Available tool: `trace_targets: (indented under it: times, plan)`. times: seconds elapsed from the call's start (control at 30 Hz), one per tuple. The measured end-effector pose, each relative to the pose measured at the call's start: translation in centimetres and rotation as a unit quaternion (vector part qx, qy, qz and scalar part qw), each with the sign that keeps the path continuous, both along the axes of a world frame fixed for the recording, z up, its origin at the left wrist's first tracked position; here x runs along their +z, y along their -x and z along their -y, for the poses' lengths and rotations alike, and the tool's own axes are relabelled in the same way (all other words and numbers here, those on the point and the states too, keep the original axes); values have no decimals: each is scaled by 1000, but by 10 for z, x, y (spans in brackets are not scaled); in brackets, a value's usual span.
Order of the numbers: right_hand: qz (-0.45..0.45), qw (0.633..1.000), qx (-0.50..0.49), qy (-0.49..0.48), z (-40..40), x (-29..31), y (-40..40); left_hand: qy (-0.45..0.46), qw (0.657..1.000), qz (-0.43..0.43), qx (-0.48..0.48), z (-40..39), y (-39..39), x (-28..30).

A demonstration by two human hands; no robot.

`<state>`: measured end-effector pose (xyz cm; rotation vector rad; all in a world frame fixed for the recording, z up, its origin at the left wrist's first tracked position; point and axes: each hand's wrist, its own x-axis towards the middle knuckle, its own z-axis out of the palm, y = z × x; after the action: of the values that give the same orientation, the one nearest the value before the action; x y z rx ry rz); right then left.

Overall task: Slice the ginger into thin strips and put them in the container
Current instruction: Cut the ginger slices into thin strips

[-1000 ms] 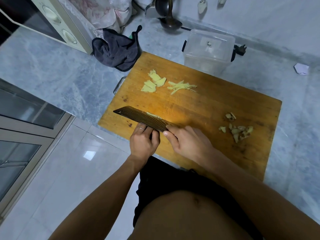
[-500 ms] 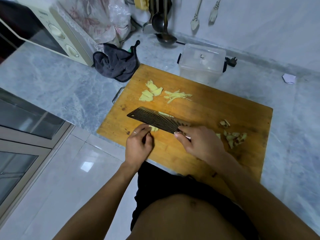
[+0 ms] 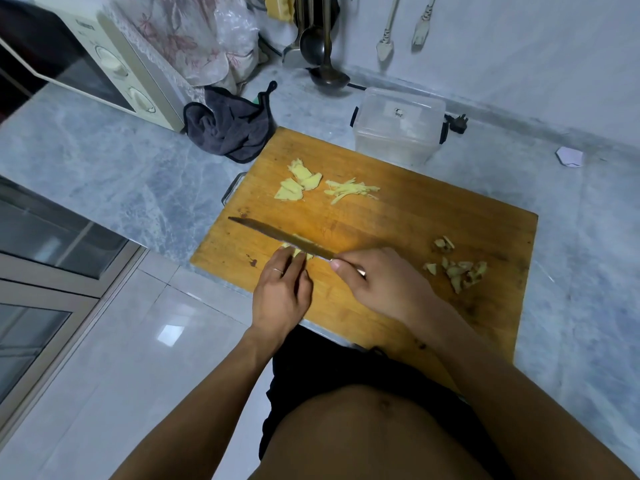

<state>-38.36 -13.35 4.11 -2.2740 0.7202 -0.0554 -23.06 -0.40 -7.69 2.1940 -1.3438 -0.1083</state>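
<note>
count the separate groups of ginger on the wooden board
4: flat yellow slices at the far left, thin strips beside them, brown peel scraps at right, one piece partly hidden under the knife.

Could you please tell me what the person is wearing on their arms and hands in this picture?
Both arms are bare from the frame's edge down to the wrists: no sleeves, gloves, watch or wristband show. The left hand carries one thin, plain, pale metal ring on a finger. The right hand shows no ring or other jewellery on the parts in view.
</note>
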Motion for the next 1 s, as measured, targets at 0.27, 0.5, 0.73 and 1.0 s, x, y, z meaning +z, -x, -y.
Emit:
trace_targets:
  times: [0.27, 0.5, 0.73, 1.0]
  plan:
    - [-69, 996, 40, 50, -10, 2, -7, 38, 997, 32, 51, 3, 8, -1]
    - [-95, 992, 46, 72, -13, -2, -9, 44, 997, 26, 60, 2, 8, -4]
    - [-93, 992, 47, 66, -14, -3, -10, 48, 997, 18, 61, 3, 7, -4]
    - [-101, 991, 43, 81, -14, -8, -10, 58, 996, 16, 61, 5, 7, -3]
